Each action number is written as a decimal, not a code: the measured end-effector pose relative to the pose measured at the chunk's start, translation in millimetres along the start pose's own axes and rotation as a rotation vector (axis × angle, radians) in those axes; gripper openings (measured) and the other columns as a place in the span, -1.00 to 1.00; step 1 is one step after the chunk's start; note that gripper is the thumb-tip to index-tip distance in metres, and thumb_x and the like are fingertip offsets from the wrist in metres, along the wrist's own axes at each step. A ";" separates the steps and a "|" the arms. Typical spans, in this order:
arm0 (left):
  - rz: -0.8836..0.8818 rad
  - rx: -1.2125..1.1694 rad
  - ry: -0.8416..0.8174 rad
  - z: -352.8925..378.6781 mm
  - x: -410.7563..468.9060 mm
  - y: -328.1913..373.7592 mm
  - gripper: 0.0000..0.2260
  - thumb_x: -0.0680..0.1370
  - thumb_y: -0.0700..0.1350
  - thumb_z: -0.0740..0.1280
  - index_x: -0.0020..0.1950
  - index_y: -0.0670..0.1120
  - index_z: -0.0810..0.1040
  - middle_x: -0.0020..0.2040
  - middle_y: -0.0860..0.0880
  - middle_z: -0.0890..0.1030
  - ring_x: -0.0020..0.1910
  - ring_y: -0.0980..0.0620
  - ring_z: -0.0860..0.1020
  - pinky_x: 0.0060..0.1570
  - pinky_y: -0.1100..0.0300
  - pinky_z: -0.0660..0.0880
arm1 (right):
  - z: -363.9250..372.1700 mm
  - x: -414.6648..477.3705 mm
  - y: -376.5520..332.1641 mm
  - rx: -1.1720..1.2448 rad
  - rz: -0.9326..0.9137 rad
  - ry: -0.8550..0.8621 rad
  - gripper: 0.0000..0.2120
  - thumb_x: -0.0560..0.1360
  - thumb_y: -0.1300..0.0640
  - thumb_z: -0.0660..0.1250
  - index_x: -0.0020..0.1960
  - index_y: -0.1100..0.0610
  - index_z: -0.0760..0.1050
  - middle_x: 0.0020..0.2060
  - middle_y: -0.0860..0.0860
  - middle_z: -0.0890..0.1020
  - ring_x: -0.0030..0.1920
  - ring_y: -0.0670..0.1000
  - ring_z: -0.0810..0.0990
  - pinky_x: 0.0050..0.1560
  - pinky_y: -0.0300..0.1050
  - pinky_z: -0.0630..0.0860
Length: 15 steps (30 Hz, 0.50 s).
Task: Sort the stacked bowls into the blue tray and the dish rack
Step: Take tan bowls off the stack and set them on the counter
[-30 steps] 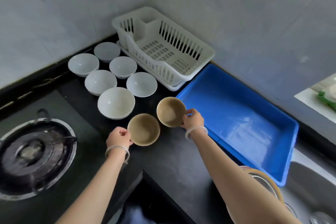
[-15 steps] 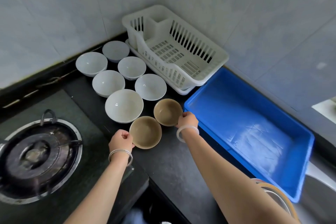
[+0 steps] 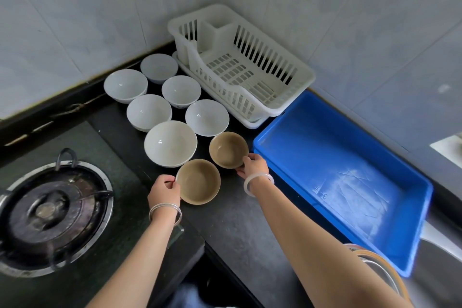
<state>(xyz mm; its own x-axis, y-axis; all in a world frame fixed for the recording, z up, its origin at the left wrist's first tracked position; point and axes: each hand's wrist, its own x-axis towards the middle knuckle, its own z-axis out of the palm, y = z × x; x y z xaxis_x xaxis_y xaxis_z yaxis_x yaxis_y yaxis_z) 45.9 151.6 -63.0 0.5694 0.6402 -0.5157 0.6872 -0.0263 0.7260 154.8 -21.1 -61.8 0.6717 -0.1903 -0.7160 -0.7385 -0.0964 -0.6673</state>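
Two brown bowls stand on the black counter. My left hand (image 3: pixel 163 190) grips the left rim of the nearer brown bowl (image 3: pixel 198 182). My right hand (image 3: pixel 253 165) holds the right rim of the farther brown bowl (image 3: pixel 228 149), which looks slightly tilted. Behind them are several white bowls, the largest (image 3: pixel 170 143) closest to me, some looking stacked. The white dish rack (image 3: pixel 301 87) sits empty in the corner. The blue tray (image 3: pixel 260 144) lies empty to the right.
A gas burner (image 3: pixel 48 210) is at the left on the stove top. Tiled walls close off the corner behind the rack. A round metal rim (image 3: pixel 382 266) and a sink edge show at the lower right.
The view has shifted, so everything sits further right in the frame. Both hands stay on the two brown bowls, and the right bowl has lowered toward the counter.
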 end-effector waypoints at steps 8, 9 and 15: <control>0.068 0.046 -0.021 -3.4 -13.0 1.2 -0.76 0.52 -0.20 0.21 0.15 -0.09 0.56 0.12 -0.12 0.63 0.06 -0.21 0.59 0.11 -0.10 0.52 | -11.3 -12.8 -2.6 -0.083 0.017 -0.161 -0.54 0.58 0.09 0.17 0.46 0.05 0.19 0.32 0.11 0.44 0.19 0.13 0.55 0.22 0.08 0.50; 0.079 0.066 -0.022 -4.3 -15.0 1.6 -0.74 0.53 -0.19 0.21 0.19 -0.10 0.54 0.16 -0.11 0.61 0.08 -0.20 0.58 0.14 -0.08 0.50 | -15.8 -15.0 -2.1 -0.090 -0.003 -0.165 -0.55 0.59 0.09 0.16 0.46 0.07 0.20 0.33 0.13 0.43 0.21 0.17 0.53 0.24 0.10 0.49; 0.259 0.248 0.031 -4.9 -37.5 10.0 -0.73 0.55 -0.19 0.19 0.22 -0.13 0.52 0.19 -0.15 0.59 0.17 -0.20 0.51 0.09 0.03 0.43 | -72.7 -49.5 3.2 -0.216 -0.253 -0.100 -0.68 0.59 0.02 0.10 0.31 0.05 0.38 0.21 0.02 0.53 0.03 0.01 0.58 0.15 -0.03 0.52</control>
<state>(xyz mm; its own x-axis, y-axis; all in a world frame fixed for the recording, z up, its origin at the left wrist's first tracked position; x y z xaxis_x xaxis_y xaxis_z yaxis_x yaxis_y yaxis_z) 29.2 131.1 -34.1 0.7272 0.6112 -0.3124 0.6129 -0.3732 0.6965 115.0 -83.0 -13.6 0.8294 -0.0380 -0.5574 -0.5362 -0.3344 -0.7750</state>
